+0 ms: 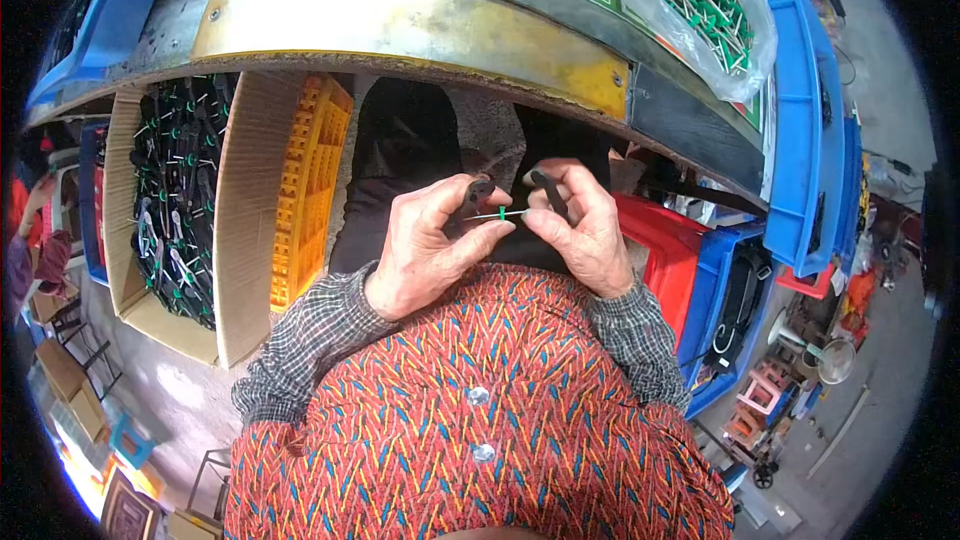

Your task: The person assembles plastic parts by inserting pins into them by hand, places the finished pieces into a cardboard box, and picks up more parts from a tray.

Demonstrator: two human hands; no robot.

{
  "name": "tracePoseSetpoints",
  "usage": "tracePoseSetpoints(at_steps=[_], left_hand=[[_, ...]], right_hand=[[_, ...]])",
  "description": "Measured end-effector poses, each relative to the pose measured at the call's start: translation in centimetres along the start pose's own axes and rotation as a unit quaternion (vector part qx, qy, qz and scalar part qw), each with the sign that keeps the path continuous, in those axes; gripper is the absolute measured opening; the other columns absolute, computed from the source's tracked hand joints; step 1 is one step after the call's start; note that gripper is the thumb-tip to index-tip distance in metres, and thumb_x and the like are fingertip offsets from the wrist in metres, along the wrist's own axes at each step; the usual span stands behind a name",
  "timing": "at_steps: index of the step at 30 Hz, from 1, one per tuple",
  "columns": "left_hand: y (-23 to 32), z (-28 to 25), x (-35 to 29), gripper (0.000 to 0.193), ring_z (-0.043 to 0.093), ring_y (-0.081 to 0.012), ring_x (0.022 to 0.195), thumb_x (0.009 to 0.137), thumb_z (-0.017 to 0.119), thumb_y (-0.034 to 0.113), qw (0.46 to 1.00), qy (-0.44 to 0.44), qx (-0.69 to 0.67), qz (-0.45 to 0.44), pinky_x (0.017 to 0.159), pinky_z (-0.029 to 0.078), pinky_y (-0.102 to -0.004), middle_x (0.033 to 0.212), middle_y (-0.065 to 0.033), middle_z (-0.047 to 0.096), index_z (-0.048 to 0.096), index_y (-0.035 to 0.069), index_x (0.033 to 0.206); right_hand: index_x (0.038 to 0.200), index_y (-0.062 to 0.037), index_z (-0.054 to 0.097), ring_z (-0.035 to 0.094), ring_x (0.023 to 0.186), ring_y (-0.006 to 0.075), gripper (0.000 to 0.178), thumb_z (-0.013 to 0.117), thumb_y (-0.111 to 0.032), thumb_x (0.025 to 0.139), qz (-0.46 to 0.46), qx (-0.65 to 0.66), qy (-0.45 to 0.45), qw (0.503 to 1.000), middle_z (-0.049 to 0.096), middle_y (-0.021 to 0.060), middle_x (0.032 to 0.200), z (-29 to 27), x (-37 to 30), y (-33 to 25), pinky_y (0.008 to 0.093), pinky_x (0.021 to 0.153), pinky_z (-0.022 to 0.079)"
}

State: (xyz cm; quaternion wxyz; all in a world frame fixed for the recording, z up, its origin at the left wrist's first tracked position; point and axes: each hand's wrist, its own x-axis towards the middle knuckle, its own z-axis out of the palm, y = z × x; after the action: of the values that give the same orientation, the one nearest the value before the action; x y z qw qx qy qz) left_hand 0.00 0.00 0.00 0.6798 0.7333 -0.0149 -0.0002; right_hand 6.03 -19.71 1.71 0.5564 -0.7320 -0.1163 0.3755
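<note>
My left hand [425,245] and my right hand [585,225] meet close in front of my chest, below the edge of a workbench [400,30]. The left hand pinches a small black plastic piece [478,192]. The right hand pinches another black piece [548,190]. Between the two hands runs a thin metal pin with a green collar [503,213], held by the fingertips of both. My sleeves are grey checked and my top is red patterned.
A cardboard box [175,190] of black and green parts stands at the left, with a yellow crate [308,190] beside it. A clear bag of green-tipped pins [705,5] lies on the bench. Red and blue bins [700,280] sit at the right.
</note>
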Motion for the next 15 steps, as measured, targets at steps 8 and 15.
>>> tracePoseSetpoints(at_steps=[8,15], left_hand=[[0.7,0.4,-0.3,0.019,0.059,-0.0045,0.074,0.080,0.070,0.004,0.999,0.016,-0.029,-0.038,0.068,0.049,-0.0204,0.083,-0.0009,0.065,0.063,0.001,0.098],[1.2,0.4,-0.5,0.018,0.057,-0.0039,0.069,0.080,0.070,0.003,0.997,0.028,-0.055,-0.037,0.062,0.047,-0.0204,0.080,-0.0018,0.063,0.062,0.001,0.096]], right_hand=[[0.108,0.0033,0.053,0.053,0.082,0.0117,0.025,0.055,-0.017,0.094,-0.009,0.022,0.107,0.994,0.056,0.0044,0.090,-0.9,-1.5,-0.9,0.0273,0.075,0.045],[0.105,0.0000,0.061,0.048,0.063,0.0086,0.022,0.062,-0.004,0.084,-0.251,-0.267,0.227,0.902,0.052,0.0023,0.073,-0.9,-1.4,-1.2,0.0234,0.057,0.041]])
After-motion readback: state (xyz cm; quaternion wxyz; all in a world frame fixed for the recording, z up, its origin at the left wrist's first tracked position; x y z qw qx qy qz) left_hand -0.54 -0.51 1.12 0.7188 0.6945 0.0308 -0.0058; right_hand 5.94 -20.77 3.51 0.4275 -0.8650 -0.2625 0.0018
